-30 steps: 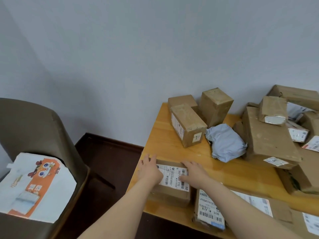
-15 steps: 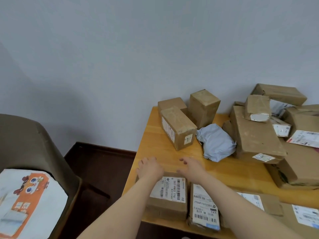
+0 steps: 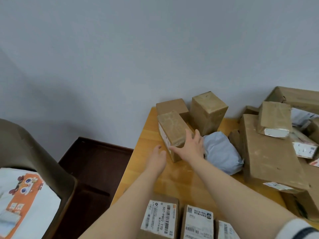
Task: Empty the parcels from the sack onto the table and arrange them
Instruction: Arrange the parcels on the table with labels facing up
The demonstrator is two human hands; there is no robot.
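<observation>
Brown cardboard parcels lie on a wooden table [image 3: 148, 135]. My right hand [image 3: 191, 145] rests with spread fingers on the near end of an oblong box [image 3: 172, 130] at the table's far left. My left hand [image 3: 158, 156] hovers just left of that box, fingers loosely together, holding nothing. Behind the oblong box stand a low box [image 3: 170, 106] and a taller box [image 3: 208, 111]. A grey plastic mailer [image 3: 222, 152] lies right of my right hand. Three labelled parcels line the near edge, the leftmost a labelled box [image 3: 159, 218].
A heap of larger boxes, with one long flat box [image 3: 269, 152], fills the table's right side. A brown chair [image 3: 25, 152] at the left carries a white and orange sack [image 3: 22, 200]. Dark wooden floor [image 3: 96, 163] lies between chair and table. A pale wall rises behind.
Both hands left the labelled box at the near edge and moved forward to the oblong box at the far left. The labelled box now lies beside the other near-edge parcels.
</observation>
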